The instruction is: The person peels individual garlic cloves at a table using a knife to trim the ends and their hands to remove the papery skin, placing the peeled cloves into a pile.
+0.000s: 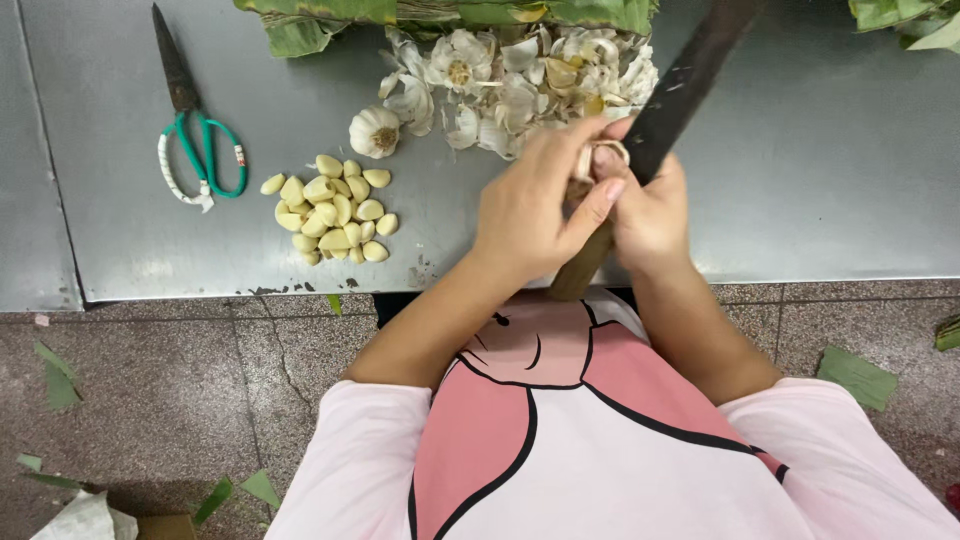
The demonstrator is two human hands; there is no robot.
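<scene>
A smooth grey metal tabletop (820,190) fills the upper view, its near edge chipped, above a speckled stone floor (170,400) strewn with green leaf scraps. Bundles of green leaves (330,15) lie along the far edge. In front of them spreads a heap of papery white garlic skins (530,75), with one whole bulb (374,131) just at its left end. Nearer lies a tight pile of about twenty peeled cloves (335,210), smooth and pale yellow. One pair of scissors (190,120), dark blades and green handles wrapped in white cord, lies well to the left.

The right hand (650,205) is wrapped around the wooden handle of a long dark knife (680,90) whose blade slants up and away. The left hand (530,205) presses against it, thumb and fingers pinching a small clove (590,160) against the blade, above the tabletop's near edge.
</scene>
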